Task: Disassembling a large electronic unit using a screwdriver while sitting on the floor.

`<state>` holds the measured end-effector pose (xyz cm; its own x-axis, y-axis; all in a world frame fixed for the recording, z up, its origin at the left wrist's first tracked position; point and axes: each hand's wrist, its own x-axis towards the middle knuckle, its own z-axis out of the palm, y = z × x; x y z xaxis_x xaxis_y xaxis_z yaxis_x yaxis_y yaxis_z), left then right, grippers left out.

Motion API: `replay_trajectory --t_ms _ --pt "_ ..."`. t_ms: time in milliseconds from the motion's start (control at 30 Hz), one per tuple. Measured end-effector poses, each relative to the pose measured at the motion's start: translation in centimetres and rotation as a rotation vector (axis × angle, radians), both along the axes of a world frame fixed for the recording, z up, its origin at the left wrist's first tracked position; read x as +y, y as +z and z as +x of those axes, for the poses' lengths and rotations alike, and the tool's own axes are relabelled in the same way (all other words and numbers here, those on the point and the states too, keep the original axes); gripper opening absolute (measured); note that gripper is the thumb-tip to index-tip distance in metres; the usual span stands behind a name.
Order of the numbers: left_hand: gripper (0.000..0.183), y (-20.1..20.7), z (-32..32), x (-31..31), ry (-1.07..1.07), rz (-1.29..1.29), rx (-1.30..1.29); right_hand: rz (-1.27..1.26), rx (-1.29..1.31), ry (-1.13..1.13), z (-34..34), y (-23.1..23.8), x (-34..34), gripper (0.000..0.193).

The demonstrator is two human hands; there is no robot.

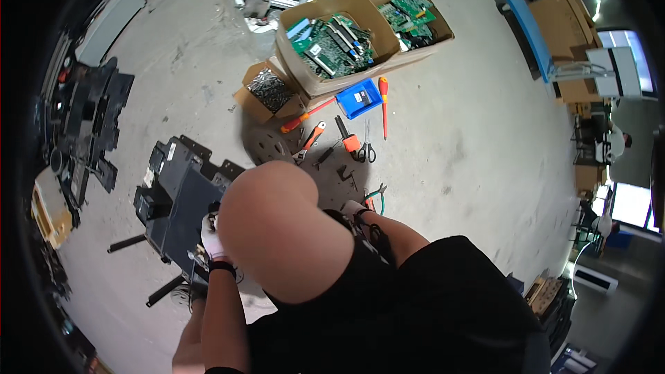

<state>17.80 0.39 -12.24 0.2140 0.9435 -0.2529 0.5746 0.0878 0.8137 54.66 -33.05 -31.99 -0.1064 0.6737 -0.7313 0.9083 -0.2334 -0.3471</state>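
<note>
My left hand (212, 237), in a white glove with a black band at the wrist, is closed at the near right edge of a black box-shaped machine (183, 190) on the floor. Something small and dark shows at its fingertips, too hidden to name. My bent knee (270, 201) covers part of the machine's right side. Beyond my thigh, my right hand (351, 207), also white-gloved, is low over the floor, its fingers mostly hidden. Just right of it lie pliers (381, 192) with green and orange handles, apparently apart from the hand.
Ahead lie screwdrivers (384, 100), scissors (368, 150), an orange-handled tool (315, 135) and a blue tray (348, 106). Behind stand a carton (388, 24) of green circuit boards and a small box (249, 107) of screws. Black parts (90, 114) line the left.
</note>
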Motion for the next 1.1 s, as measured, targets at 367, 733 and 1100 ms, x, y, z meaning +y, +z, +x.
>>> replay_trajectory --t_ms 367,733,1100 --pt "0.030 35.8 22.5 -1.5 -0.813 0.114 0.078 0.436 0.113 -1.559 -4.1 9.2 16.3 0.032" --pt "0.037 34.9 24.6 2.1 -0.899 -0.004 0.278 0.455 -0.350 -0.848 -1.1 11.9 31.9 0.066" --pt "0.050 32.9 20.2 2.0 -0.830 -0.093 -0.143 0.447 -0.378 0.091 4.5 13.7 32.9 0.033"
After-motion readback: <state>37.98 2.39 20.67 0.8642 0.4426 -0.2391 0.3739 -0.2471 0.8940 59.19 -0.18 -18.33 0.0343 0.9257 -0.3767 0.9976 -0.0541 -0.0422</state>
